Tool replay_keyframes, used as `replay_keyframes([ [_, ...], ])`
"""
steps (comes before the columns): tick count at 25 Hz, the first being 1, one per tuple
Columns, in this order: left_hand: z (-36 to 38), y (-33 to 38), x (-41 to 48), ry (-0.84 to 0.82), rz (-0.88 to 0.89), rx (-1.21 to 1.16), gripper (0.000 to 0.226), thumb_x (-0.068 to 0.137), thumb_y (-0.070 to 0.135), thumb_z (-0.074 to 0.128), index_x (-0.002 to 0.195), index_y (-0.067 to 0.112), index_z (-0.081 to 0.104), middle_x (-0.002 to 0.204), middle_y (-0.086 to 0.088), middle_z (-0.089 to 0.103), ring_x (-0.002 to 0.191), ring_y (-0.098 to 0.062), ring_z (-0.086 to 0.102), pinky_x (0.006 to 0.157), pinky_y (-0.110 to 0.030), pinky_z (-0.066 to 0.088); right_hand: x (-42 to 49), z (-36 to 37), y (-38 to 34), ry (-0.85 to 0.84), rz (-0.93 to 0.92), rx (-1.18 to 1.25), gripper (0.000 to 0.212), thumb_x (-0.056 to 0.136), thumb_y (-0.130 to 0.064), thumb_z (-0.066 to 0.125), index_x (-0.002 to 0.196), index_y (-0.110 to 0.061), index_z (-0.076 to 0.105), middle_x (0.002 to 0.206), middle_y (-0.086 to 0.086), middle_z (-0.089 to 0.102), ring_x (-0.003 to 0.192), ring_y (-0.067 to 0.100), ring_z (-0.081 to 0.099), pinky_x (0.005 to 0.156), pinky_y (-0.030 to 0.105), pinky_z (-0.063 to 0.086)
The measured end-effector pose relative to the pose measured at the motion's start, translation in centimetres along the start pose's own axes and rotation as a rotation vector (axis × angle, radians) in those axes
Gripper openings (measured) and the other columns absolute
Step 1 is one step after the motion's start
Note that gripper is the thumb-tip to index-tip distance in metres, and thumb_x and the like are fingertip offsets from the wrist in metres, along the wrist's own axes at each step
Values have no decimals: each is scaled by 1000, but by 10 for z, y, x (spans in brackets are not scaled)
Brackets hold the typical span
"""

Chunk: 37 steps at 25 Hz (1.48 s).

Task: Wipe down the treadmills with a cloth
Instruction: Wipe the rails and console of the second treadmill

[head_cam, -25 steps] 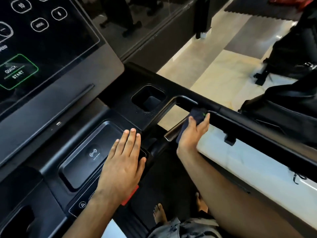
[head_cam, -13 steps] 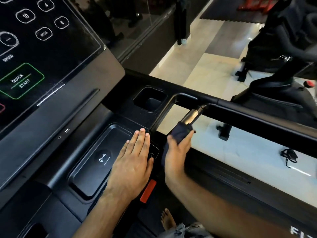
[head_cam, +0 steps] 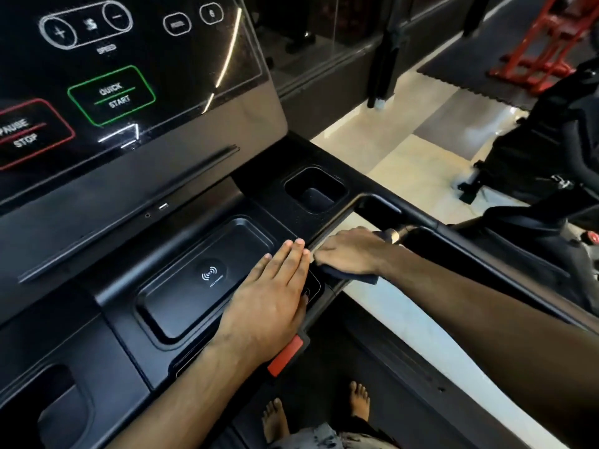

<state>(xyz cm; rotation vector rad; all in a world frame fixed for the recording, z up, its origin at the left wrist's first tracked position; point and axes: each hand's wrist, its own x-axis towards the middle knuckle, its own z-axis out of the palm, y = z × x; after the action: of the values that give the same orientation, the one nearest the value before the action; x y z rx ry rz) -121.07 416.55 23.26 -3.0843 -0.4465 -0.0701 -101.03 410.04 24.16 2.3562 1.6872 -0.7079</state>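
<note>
Cloth [head_cam: 351, 277] lay bunched under the right hand [head_cam: 348, 252], gripped around the handle bar at three o'clock of the tray [head_cam: 201, 280]. Left hand [head_cam: 272, 290] rested flat, fingers straight. Wiping seemed mid-stroke; next, probably sliding along the bar.

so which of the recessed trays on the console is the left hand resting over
The wide shallow tray with the wireless charging symbol; the left hand lies flat across its right edge. The small square cup pocket sits further back, untouched.

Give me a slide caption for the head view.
Right hand wipes handlebar with dark cloth; left hand rests flat.
</note>
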Motion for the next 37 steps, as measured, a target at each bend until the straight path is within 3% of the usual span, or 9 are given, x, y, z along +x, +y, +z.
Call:
replay_keyframes([
  [3, -2, 0, 0, -16, 1, 4, 64, 98, 37, 38, 153, 11, 21, 162, -6, 15, 149, -18, 13, 119, -36, 13, 5, 0, 3, -68, -144, -17, 38, 102, -39, 31, 87, -21, 61, 92, -5, 62, 91, 18, 55, 91, 41, 45],
  [7, 0, 1, 3, -7, -7, 26, 62, 97, 38, 32, 152, 10, 26, 160, -7, 21, 148, -19, 18, 117, -37, 17, 18, -12, 53, -171, 130, 18, 50, 88, -62, 29, 94, -24, 61, 114, -2, 65, 98, 17, 55, 94, 43, 44],
  [11, 2, 2, 5, -17, -16, 22, 63, 97, 40, 34, 152, 10, 26, 160, -7, 21, 148, -19, 17, 117, -38, 18, 26, 9, 51, -143, -41, -2, 71, 70, -77, 17, 101, -36, 66, 112, -11, 67, 102, 17, 58, 88, 41, 43],
  [16, 1, -1, 7, -53, 2, 41, 63, 98, 41, 31, 153, 10, 22, 161, -7, 17, 149, -20, 13, 119, -41, 18, 20, 16, 85, 49, 450, 49, 51, 75, -64, 32, 99, -35, 67, 110, -7, 62, 110, 24, 52, 88, 47, 35],
  [19, 1, -1, 10, -59, 23, 50, 64, 97, 42, 30, 153, 11, 22, 161, -7, 16, 149, -19, 11, 118, -40, 16, 1, 57, 56, 551, 651, 452, 47, 87, -48, 52, 130, -31, 57, 144, -1, 43, 135, 34, 34, 108, 52, 33],
  [22, -3, -1, 12, -72, 38, 51, 62, 96, 41, 31, 151, 10, 26, 159, -8, 22, 147, -19, 15, 117, -40, 18, 0, 102, 29, 1141, 748, 1478, 54, 90, -33, 62, 141, -23, 49, 143, 5, 47, 130, 25, 47, 107, 39, 41],
  [25, -7, -3, 13, -101, 89, 27, 63, 100, 41, 30, 153, 12, 11, 162, -7, 7, 149, -18, 1, 119, -39, 7, 3, 117, -9, 1068, 598, 2512, 47, 86, -48, 59, 116, -13, 64, 105, 14, 65, 96, 33, 63, 81, 38, 52],
  [29, -11, -9, 12, -92, 149, -5, 66, 101, 44, 23, 152, 15, -7, 159, -3, -15, 147, -15, -15, 119, -36, -5, 4, 88, 9, 1054, 521, 2764, 43, 98, -47, 43, 95, -12, 66, 78, 10, 71, 71, 29, 67, 69, 34, 53],
  [37, -10, -15, 9, -103, 182, -47, 67, 102, 45, 23, 153, 15, -8, 162, -2, -15, 148, -14, -16, 121, -37, -1, -6, 96, -37, 954, 491, 2689, 45, 88, -52, 54, 93, -9, 67, 89, 13, 68, 73, 28, 67, 73, 36, 51],
])
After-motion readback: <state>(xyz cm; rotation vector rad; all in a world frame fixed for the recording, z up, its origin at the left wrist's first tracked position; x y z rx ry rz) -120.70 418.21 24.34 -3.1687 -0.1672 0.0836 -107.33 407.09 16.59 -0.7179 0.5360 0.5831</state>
